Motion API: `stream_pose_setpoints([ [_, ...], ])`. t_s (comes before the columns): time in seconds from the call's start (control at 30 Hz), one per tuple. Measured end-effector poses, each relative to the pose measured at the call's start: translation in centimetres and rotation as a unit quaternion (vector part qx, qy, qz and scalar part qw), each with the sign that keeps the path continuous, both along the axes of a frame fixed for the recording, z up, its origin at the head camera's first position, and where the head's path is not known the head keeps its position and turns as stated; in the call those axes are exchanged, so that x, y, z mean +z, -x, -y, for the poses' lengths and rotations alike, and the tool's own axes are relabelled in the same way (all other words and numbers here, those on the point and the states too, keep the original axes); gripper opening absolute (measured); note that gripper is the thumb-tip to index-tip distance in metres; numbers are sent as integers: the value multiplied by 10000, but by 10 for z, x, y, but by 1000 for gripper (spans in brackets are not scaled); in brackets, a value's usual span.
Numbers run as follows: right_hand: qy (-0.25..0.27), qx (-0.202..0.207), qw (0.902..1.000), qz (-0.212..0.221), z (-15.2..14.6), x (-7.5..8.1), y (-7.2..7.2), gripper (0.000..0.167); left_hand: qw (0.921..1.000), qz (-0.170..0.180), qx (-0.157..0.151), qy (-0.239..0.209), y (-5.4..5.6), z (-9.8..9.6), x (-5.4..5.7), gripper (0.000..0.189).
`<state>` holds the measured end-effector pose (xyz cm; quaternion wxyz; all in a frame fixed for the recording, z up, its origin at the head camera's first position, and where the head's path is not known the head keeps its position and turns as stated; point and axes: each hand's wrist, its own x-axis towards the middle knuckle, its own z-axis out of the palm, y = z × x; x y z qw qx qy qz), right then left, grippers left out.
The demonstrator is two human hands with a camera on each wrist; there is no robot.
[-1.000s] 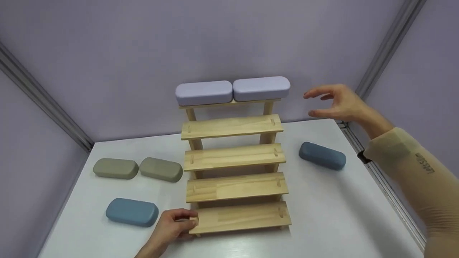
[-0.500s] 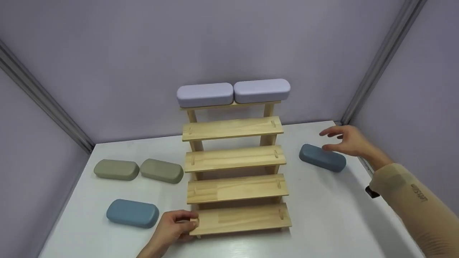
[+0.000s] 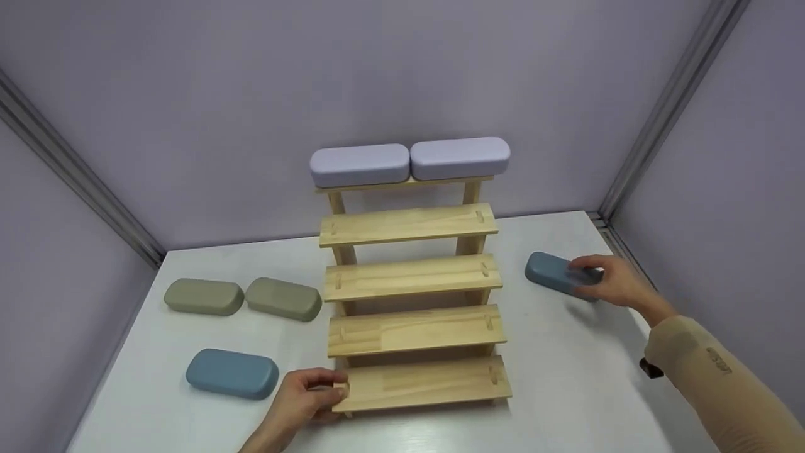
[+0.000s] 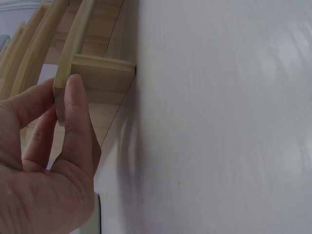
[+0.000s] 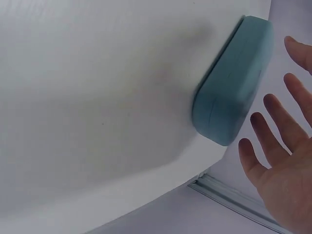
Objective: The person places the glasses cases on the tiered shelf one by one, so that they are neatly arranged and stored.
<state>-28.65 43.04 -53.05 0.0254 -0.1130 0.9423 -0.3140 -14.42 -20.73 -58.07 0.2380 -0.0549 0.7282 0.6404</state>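
Observation:
My left hand (image 3: 295, 399) pinches the left end of the lowest step of a wooden tiered display rack (image 3: 415, 277). In the left wrist view, the thumb and fingers (image 4: 75, 107) grip that board's end. At the right, my right hand (image 3: 613, 283) is over the right end of a dark blue glasses case (image 3: 550, 272) lying on the table. The right wrist view has this hand (image 5: 287, 161) with fingers spread, just apart from the blue case (image 5: 234, 83). Two lavender glasses cases, a left one (image 3: 360, 165) and a right one (image 3: 460, 158), stand on the rack's top step.
Left of the rack, two olive-green glasses cases lie side by side, one outer (image 3: 204, 296) and one inner (image 3: 283, 298). A lighter blue glasses case (image 3: 231, 373) lies nearer the front. Walls with metal rails (image 3: 673, 107) enclose the white table (image 3: 566, 377).
My right hand has come down from beside the top step to the dark blue case at the right. The left hand keeps its pinch on the lowest step.

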Motion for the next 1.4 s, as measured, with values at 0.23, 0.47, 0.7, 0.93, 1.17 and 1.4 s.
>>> stream_pose_setpoints([
  [0.23, -11, -140, 9997, -178, 5, -11, 2, 55, 9997, -234, 67, 67, -1, -1, 3, 36],
  [0.47, -73, -352, 9991, -229, 10, -25, 6, 60, 9997, -242, 90, 46, -2, -2, 3, 36],
  [0.7, 134, -632, 9979, -107, 11, -33, 8, 55, 9996, -252, 69, 45, -3, -1, 3, 36],
  [0.93, 263, -842, 9961, -37, 11, -39, 12, 55, 9996, -272, 92, 35, -2, -1, 3, 36],
  [1.17, 257, -794, 9965, -55, 11, -42, 12, 54, 9997, -147, 91, -146, -4, -1, 4, 36],
  [1.4, 234, -772, 9967, -83, 11, -42, 9, 52, 9996, -115, 73, -260, -4, -1, 5, 35],
])
